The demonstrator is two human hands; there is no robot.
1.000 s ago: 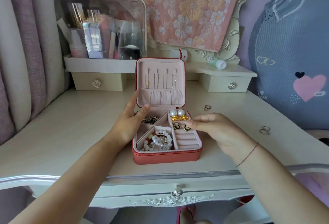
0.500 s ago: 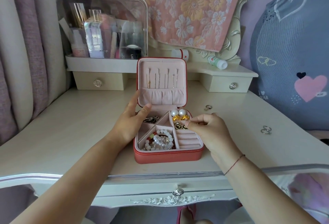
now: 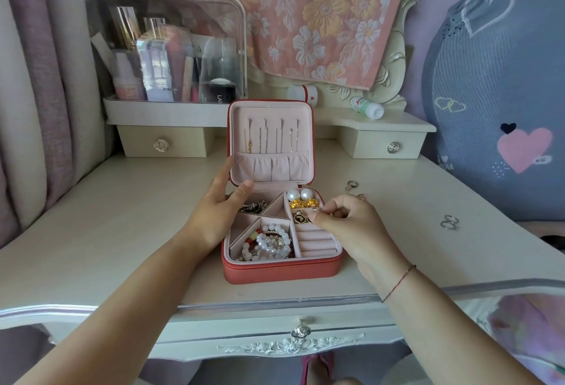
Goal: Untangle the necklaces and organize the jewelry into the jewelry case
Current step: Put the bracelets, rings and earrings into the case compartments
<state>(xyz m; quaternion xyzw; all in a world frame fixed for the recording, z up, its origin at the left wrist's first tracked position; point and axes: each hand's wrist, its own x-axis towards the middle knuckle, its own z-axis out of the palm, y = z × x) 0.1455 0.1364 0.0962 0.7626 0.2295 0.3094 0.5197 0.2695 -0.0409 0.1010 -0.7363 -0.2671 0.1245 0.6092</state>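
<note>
Coral-red zippered jewelry case (image 3: 281, 270): spread left hand (image 3: 218, 210) braces its lid (image 3: 272, 114), right hand (image 3: 351, 225) pinches black-and-gold heart earrings (image 3: 300, 218); silver rings (image 3: 450, 222) at right likely next.

- Jewelry case (image 3: 281, 268): its lid (image 3: 272, 140) stands upright at 12 o'clock and walls off the tray from behind.
- Left hand (image 3: 220, 210): touches the lid's lower corner and blocks the tray's 10 o'clock corner.
- Right hand (image 3: 351, 225): fingertips bunched over the tray's 3 o'clock edge.
- Tray open from above toward 6 o'clock.
- Loose rings on the table at 2 o'clock (image 3: 351, 184) and 3 o'clock (image 3: 449, 222).
- Bare tabletop (image 3: 107, 231) at 9 o'clock.
</note>
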